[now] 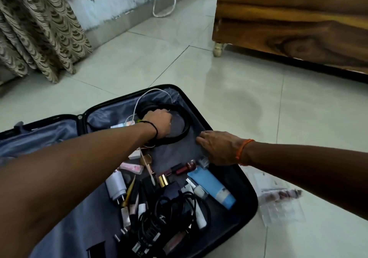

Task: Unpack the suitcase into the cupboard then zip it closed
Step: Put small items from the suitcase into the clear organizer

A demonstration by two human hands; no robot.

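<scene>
Black headphones (179,122) are gripped by the left hand (159,124) for lifting; the right hand (217,148), fingers relaxed, steadies the suitcase (247,180).

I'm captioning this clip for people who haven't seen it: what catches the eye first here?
The open suitcase on the pale tiled floor, its grey lining strewn with chargers, cables and cosmetics, among them a blue tube. At its far end the left hand reaches into a coiled black belt, while the right hand rests on the lining beside it. A wooden cupboard stands at upper right.
</scene>
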